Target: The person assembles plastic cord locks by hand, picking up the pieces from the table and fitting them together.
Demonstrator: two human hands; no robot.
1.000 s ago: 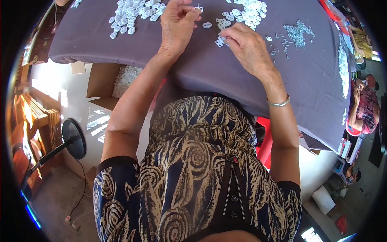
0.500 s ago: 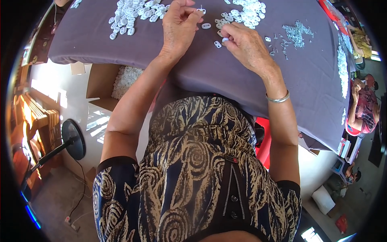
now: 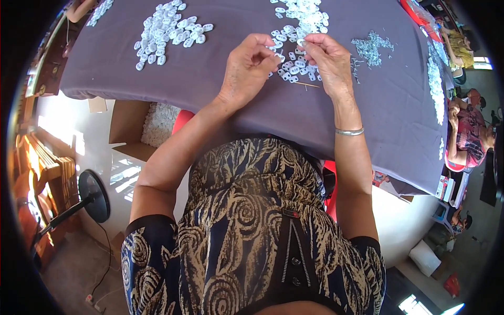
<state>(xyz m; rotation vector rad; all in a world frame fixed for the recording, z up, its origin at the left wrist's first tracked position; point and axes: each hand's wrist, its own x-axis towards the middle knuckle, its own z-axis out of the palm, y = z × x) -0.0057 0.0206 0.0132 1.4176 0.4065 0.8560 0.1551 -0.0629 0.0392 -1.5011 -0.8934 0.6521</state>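
Tbl (image 3: 399,115): pcs (image 3: 294,70) partly behind hands (image 3: 244,73)

Near the upper centre of the frame the two hands lie close but apart — the left hand (image 3: 245,71) pinching thumb to forefinger, the right hand (image 3: 332,63) likewise. The left forearm (image 3: 181,149) slants up rightward; the right forearm (image 3: 352,157) stands nearly vertical — its wrist (image 3: 344,105) fairly straight.

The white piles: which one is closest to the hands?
The middle pile, reaching between the left hand and right hand; the other white piles lie farther off, left and right.
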